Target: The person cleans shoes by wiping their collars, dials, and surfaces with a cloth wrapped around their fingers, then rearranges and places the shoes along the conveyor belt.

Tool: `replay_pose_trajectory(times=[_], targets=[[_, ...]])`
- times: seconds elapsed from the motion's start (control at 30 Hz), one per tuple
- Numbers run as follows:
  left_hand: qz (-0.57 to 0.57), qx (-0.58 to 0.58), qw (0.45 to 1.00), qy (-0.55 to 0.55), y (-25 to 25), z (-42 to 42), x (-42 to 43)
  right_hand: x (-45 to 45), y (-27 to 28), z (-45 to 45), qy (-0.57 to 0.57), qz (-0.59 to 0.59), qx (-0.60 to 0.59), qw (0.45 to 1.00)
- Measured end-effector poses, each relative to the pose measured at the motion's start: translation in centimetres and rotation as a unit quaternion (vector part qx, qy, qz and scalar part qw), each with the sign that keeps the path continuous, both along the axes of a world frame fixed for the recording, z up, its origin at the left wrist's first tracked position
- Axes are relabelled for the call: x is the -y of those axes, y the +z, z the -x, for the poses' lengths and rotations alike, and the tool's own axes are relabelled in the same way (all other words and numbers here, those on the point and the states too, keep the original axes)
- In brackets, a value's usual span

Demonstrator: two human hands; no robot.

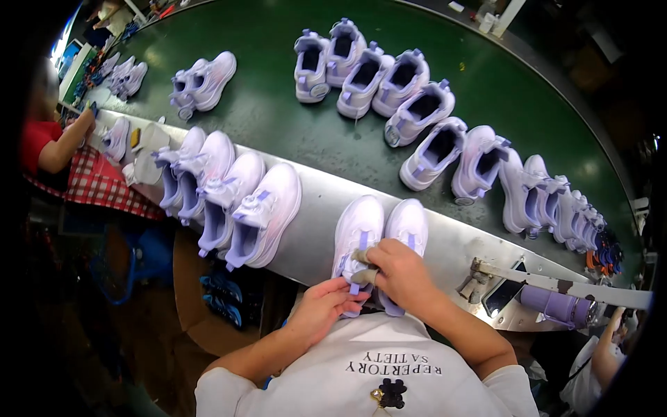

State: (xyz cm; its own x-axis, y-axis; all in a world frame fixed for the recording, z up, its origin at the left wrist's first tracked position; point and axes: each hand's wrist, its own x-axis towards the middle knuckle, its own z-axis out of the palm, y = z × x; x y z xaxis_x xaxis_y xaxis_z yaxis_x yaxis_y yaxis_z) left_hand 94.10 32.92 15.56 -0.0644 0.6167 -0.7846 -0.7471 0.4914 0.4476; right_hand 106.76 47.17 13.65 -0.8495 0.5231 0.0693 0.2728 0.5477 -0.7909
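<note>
Head view: lavender shoe (358,226) lies between right hand (401,268), grip unclear, and left hand (325,306), pinching purple tab (355,288).

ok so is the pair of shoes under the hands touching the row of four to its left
Apart. The head view shows bare metal counter between the pair's left shoe and the nearest shoe in that row of four.

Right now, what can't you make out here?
In the head view:
Opening of the shoe being handled: mostly hidden by the left hand and right hand.
Phone: partly behind a metal bar.
Far-right shoes: too small and crowded to count.
Person in red: cut off by dark edge.
</note>
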Motion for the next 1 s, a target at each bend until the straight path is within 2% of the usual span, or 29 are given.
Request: replay_pose_trajectory(times=[0.03, 0.07, 0.1, 0.13, 0.17, 0.2, 0.27, 0.33, 0.37, 0.4, 0.43, 0.5, 0.53, 0.6, 0.63, 0.67, 0.7, 0.73, 0.8, 0.83, 0.87, 0.93, 0.97, 1.0], targets=[[-0.023, 0.008, 1.000, -0.003, -0.6, 0.1, 0.3, -0.1, -0.2, -0.1, 0.007, 0.003, -0.004, 1.000], [-0.026, -0.078, 0.992, -0.098, -0.4, 0.0, 0.5, -0.4, -0.2, -0.2, 0.013, 0.005, -0.009, 1.000], [-0.030, -0.168, 0.967, -0.190, 0.2, 0.0, 0.3, -1.4, 0.0, -0.7, 0.048, 0.026, 0.032, 0.998], [-0.033, -0.257, 0.925, -0.278, 0.6, -0.1, 0.3, -2.8, 0.5, -0.8, 0.036, 0.028, 0.054, 0.998], [-0.159, -0.442, 0.823, -0.320, 0.7, -0.5, 0.8, -4.5, 1.4, -0.7, 0.022, 0.033, 0.076, 0.996], [-0.287, -0.599, 0.647, -0.375, 0.5, -0.5, 0.4, -6.4, 2.2, -0.4, 0.007, 0.040, 0.100, 0.994], [-0.263, -0.609, 0.563, -0.493, 0.8, -0.7, -0.8, -11.5, 3.0, 0.6, -0.131, -0.037, 0.114, 0.984], [-0.171, -0.588, 0.525, -0.591, 0.9, -2.2, -2.7, -15.9, -1.8, 3.0, -0.221, -0.190, 0.155, 0.944], [-0.132, -0.575, 0.495, -0.638, 0.8, -2.9, -3.8, -16.6, -1.9, 4.6, -0.246, -0.146, 0.172, 0.943], [-0.157, -0.597, 0.486, -0.619, 0.3, -3.4, -4.5, -17.2, -2.3, 6.6, -0.274, -0.101, 0.189, 0.938], [-0.181, -0.614, 0.480, -0.600, -0.2, -3.9, -4.6, -17.9, -7.8, 8.5, -0.322, -0.199, 0.128, 0.917], [-0.223, -0.664, 0.469, -0.538, -0.6, -4.0, -5.2, -16.2, -8.3, 10.1, -0.379, -0.124, 0.134, 0.907], [-0.232, -0.645, 0.493, -0.535, 0.1, -3.3, -6.2, -16.0, -7.7, 9.8, -0.385, -0.079, 0.145, 0.908], [-0.236, -0.599, 0.549, -0.533, 1.8, -0.5, -7.6, -17.2, -7.4, 7.1, -0.302, -0.054, 0.174, 0.936], [-0.290, -0.573, 0.579, -0.504, 2.2, 1.7, -8.3, -17.5, -7.2, 5.8, -0.253, -0.041, 0.186, 0.948], [-0.335, -0.546, 0.609, -0.468, 2.6, 3.8, -8.8, -16.9, -7.4, 3.6, -0.252, -0.126, 0.142, 0.949], [-0.332, -0.516, 0.654, -0.442, 4.0, 5.8, -9.4, -17.2, -7.3, 1.1, -0.237, -0.132, 0.122, 0.955], [-0.321, -0.489, 0.699, -0.412, 5.8, 7.4, -9.9, -17.4, -5.7, -1.0, -0.251, -0.103, 0.182, 0.945], [-0.176, -0.351, 0.866, -0.310, 9.6, 10.0, -10.0, -20.0, -7.2, -5.2, -0.268, -0.095, 0.233, 0.930], [-0.188, -0.393, 0.851, -0.295, 11.0, 11.4, -10.2, -20.9, -6.9, -7.4, -0.293, -0.132, 0.235, 0.918], [-0.204, -0.433, 0.833, -0.278, 12.2, 12.7, -10.4, -22.7, -7.8, -9.8, -0.339, -0.121, 0.267, 0.894], [-0.216, -0.576, 0.734, -0.288, 14.5, 15.3, -11.2, -26.0, -8.2, -12.6, -0.407, -0.128, 0.343, 0.837], [-0.220, -0.639, 0.693, -0.252, 14.4, 16.7, -11.5, -26.9, -7.4, -13.2, -0.441, -0.130, 0.359, 0.813], [-0.168, -0.688, 0.662, -0.246, 14.8, 17.9, -12.1, -27.4, -6.8, -13.8, -0.475, -0.128, 0.376, 0.785]])
